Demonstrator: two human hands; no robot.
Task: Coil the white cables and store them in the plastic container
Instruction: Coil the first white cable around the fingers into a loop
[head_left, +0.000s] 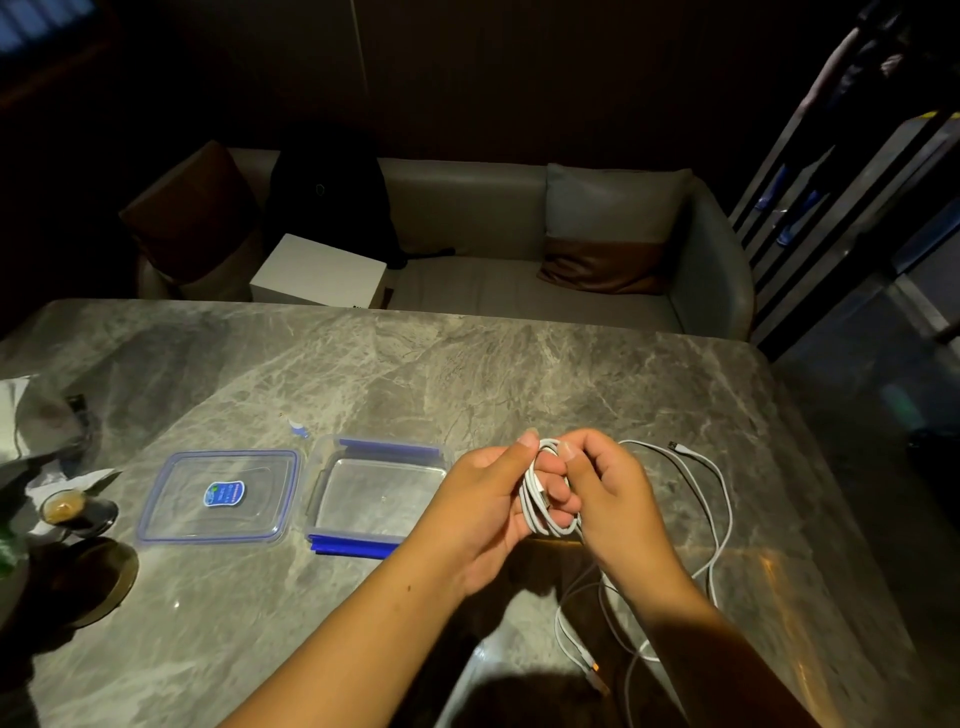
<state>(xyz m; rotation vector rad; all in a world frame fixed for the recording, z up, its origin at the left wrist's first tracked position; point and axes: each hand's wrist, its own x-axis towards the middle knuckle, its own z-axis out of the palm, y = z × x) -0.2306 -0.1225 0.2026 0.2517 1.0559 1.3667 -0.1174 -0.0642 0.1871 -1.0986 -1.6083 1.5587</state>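
Observation:
Both hands meet above the marble table (363, 374). My left hand (483, 514) holds a small coil of white cable (543, 506) wound in several loops, thumb on top. My right hand (613, 499) pinches the same coil from the right. Loose white cable (722, 499) trails off to the right and loops back toward me, with a plug end (675, 446) lying on the table. The clear plastic container (376, 493) with blue clips stands open and empty just left of my hands. Its clear lid (221, 499) lies flat further left.
A small glass of brown drink (65, 509) and a dark saucer (98, 577) sit at the left edge beside crumpled paper (31, 415). A small blue-and-white item (298, 428) lies behind the container. A sofa (519, 291) with a white box (322, 275) is beyond the table.

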